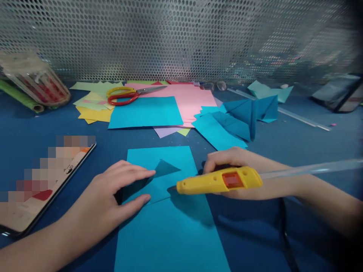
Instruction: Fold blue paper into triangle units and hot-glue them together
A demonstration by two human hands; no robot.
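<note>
A yellow hot glue gun (218, 182) with a clear glue stick (312, 169) out of its back is gripped in my right hand (235, 160). Its dark nozzle points left, just over a long blue paper sheet (170, 234). On that sheet lies a small, darker blue folded triangle (167, 169). My left hand (116, 190) rests at the sheet's left side, fingers stretched out and thumb apart, with the fingertips beside the triangle. A straight crease or edge runs across the sheet between thumb and nozzle. Whether glue is on the paper, I cannot tell.
Scissors (124, 97) lie on coloured paper sheets (195, 100) at the back. Folded blue paper pieces (241, 113) stand right of them. A phone (48, 189) lies left, below a clear jar (42, 81). The glue gun's black cord (285, 234) hangs at right. Perforated metal (170, 41) closes the back.
</note>
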